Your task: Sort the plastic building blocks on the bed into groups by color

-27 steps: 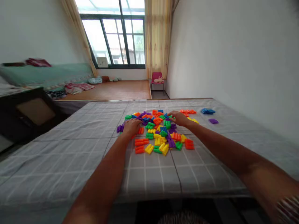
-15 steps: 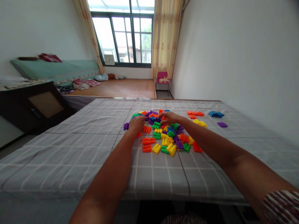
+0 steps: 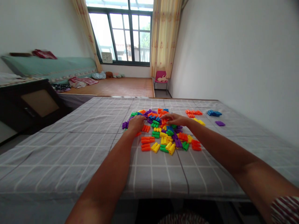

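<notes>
A heap of plastic peg-like building blocks in orange, yellow, green, blue and purple lies on a grey checked cloth. At the heap's left side rests my left hand, its fingers reaching over blocks by a purple piece; the fingertips are partly hidden. My right hand is over the heap's far right part. Its thumb and fingers are apart around orange blocks, and no firm grip shows. Blue blocks lie between the two hands.
To the right of the heap sit separate groups: orange blocks, blue blocks, yellow blocks and one purple block. A dark cabinet stands at left. Further back are a wooden bed platform and a pink chair.
My right hand has shifted slightly to the right, off the middle of the heap. My left hand stays at the left side. The whole view has tilted and moved a little.
</notes>
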The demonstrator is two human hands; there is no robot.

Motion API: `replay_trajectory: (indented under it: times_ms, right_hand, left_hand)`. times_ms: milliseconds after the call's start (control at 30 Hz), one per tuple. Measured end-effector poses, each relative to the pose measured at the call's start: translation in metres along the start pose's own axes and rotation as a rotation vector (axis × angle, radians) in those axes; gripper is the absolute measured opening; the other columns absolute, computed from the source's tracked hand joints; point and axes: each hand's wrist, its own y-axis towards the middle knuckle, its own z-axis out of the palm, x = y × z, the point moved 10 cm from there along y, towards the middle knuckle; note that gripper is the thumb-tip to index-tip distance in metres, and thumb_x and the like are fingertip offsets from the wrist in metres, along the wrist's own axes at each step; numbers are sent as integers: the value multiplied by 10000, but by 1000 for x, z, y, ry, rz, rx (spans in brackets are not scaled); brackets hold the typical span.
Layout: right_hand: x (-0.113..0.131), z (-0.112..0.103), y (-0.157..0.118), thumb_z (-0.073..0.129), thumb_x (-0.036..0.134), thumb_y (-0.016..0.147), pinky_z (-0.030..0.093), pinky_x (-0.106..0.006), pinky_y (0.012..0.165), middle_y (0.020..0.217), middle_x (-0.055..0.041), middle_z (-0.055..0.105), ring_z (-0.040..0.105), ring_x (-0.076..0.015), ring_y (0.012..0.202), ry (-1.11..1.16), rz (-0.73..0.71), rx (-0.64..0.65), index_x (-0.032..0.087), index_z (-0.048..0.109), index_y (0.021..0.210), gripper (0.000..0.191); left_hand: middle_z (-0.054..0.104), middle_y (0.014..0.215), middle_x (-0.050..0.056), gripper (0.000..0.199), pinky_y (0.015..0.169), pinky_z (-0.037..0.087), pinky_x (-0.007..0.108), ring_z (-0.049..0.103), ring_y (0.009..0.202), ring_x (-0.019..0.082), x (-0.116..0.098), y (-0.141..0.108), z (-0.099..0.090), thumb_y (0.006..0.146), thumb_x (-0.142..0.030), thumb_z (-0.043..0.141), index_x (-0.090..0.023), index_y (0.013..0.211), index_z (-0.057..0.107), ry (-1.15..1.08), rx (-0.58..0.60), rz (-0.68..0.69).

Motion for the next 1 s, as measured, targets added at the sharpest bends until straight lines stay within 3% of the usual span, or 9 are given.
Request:
replay_trajectory:
  times_ms: [267,367,433,500,567,700,767,867,1000]
  right_hand:
    - [2,-11,-9,680,215,721,470,-356,923,1137,-54,675,618,-217,1030,-352,10,-138,196,649,1168,449]
    - [5,-10,-10,649,176,727,485,-343,889,1131,-47,673,627,-202,992,-375,-17,-167,203,649,1161,435]
    - [8,-20,-13,648,153,709,481,-346,905,1171,-46,656,606,-208,1051,-350,-62,-217,213,648,1152,447]
    - [7,-44,-20,644,150,702,481,-355,918,1198,-58,640,592,-214,1085,-300,-84,-285,208,644,1145,447]
    - [-3,-82,-33,625,154,710,493,-364,909,1190,-78,639,605,-212,1061,-248,-49,-362,189,633,1152,444]
    - [-44,-172,-83,604,132,683,522,-350,857,1203,-103,633,604,-230,1059,-289,166,-555,165,613,1182,499]
    - [-72,-204,-112,607,115,661,530,-329,827,1204,-111,637,612,-238,1046,-338,311,-600,158,617,1178,518]
    - [-110,-222,-146,603,96,650,534,-297,787,1182,-108,657,640,-225,975,-408,471,-592,154,650,1123,479]
    - [-135,-213,-164,560,71,663,514,-276,819,1052,-80,715,653,-202,937,-494,526,-548,149,696,999,370]
  left_hand:
    - [693,1144,38,387,943,457,314,606,1070,205,0,2,3,870,-204,408,-250,1119,701,32,4,27]
    - [693,1144,35,390,922,469,322,608,1058,214,1,3,4,870,-212,402,-255,1116,702,51,-2,41]
    - [696,1137,28,380,911,472,319,606,1054,215,4,4,6,870,-229,412,-268,1108,705,65,9,37]
    - [695,1137,21,366,919,466,316,599,1064,214,5,4,7,866,-244,427,-279,1099,707,74,17,37]
    - [690,1149,17,359,937,455,318,586,1084,216,4,4,7,857,-244,440,-280,1095,707,78,21,45]
    - [685,1154,25,365,934,456,325,577,1094,225,1,3,5,851,-232,434,-269,1093,705,86,42,59]
    - [687,1146,27,362,931,458,327,578,1093,227,0,2,4,854,-237,431,-267,1091,705,93,50,67]
    - [690,1142,26,354,953,450,328,574,1110,225,-1,3,4,858,-245,434,-270,1083,706,95,53,70]
    - [688,1150,30,357,962,450,337,577,1110,229,-1,3,5,847,-236,443,-271,1086,706,99,58,63]
